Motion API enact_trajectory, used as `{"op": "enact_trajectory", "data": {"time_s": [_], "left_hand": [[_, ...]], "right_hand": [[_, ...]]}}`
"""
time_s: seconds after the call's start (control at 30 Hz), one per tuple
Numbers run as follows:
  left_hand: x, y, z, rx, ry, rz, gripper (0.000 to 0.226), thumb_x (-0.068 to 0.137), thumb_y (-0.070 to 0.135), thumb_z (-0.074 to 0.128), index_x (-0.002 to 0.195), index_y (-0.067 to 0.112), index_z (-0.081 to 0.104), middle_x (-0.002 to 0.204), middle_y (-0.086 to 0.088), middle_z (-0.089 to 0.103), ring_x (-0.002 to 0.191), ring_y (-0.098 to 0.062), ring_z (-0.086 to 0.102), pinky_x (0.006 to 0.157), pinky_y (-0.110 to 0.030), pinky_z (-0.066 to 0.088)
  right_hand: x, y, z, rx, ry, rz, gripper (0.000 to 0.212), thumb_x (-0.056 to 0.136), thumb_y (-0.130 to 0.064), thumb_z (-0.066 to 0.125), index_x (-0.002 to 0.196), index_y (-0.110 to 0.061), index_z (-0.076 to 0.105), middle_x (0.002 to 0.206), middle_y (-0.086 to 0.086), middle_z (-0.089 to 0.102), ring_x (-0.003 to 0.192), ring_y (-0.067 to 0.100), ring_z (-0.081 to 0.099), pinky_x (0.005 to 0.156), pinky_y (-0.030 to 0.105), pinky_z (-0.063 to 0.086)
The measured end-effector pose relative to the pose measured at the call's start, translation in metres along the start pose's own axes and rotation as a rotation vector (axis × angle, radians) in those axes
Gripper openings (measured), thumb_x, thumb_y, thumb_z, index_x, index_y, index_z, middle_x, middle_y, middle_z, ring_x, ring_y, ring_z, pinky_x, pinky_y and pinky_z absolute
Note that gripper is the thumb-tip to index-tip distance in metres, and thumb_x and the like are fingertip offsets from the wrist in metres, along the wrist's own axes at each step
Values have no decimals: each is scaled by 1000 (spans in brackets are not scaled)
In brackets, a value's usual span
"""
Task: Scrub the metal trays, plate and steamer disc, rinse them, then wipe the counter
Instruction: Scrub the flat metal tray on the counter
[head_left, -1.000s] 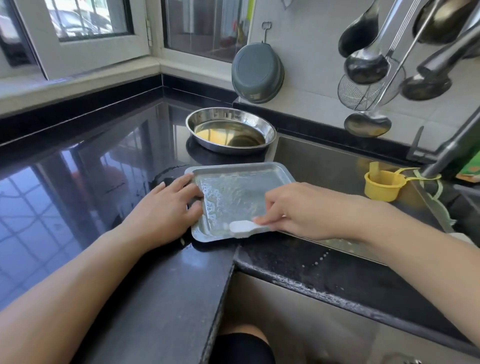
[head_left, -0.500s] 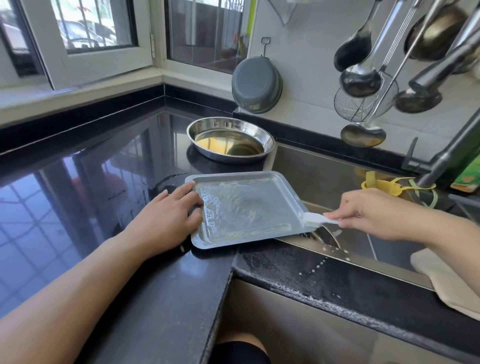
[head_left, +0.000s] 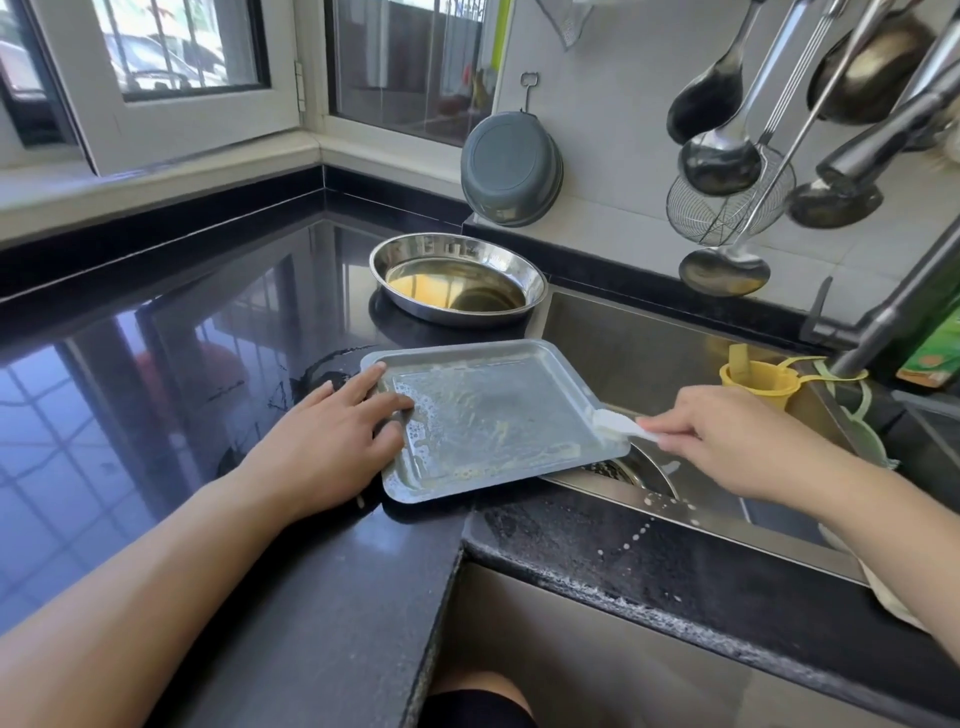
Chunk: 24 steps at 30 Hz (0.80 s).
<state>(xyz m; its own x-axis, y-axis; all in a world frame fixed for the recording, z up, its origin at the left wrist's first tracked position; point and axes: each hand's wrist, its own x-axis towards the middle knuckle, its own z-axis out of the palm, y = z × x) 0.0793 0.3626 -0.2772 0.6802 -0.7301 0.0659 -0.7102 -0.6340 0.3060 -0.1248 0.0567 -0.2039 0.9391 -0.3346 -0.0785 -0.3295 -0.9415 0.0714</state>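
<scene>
A white scraper (head_left: 621, 425) is being pinched by the right hand (head_left: 727, 441), its blade touching the right rim of the metal tray (head_left: 493, 421), w/ the tray lying leftward of that hand. The tray is being pressed flat by the left hand (head_left: 332, 441), fingers straight over its left rim, on the table (head_left: 208, 364), its right corner overhanging the sink (head_left: 649, 353). Next stroke probably being drawn leftward across the soapy tray.

black counter (head_left: 218, 374) — metal tray (head_left: 493, 415), steel bowl (head_left: 457, 278) on it

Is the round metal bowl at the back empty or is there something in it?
Not empty. The bowl stands upright on the counter with a shallow pool of yellowish liquid in its bottom. What the liquid is, I cannot tell.
</scene>
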Motion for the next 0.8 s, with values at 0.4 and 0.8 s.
{"op": "enact_trajectory", "data": {"time_s": [0.4, 0.8], "left_hand": [[-3, 7, -6, 12, -24, -36, 49, 110, 37, 26, 157, 44, 35, 173, 8, 10, 157, -8, 11, 125, -31, 10], [-2, 4, -4, -16, -28, -47, 49, 109, 40, 26, 156, 47, 36, 174, 7, 7, 156, -10, 16, 126, -32, 9]], "right_hand": [[-29, -24, 21, 29, 92, 216, 31, 105, -36, 48, 128, -38, 68, 84, -12, 48, 94, 22, 58, 67, 33, 38], [-35, -49, 15, 42, 15, 136, 26, 104, -38, 49, 121, -37, 70, 86, -11, 54, 74, 13, 56, 56, 29, 40]]}}
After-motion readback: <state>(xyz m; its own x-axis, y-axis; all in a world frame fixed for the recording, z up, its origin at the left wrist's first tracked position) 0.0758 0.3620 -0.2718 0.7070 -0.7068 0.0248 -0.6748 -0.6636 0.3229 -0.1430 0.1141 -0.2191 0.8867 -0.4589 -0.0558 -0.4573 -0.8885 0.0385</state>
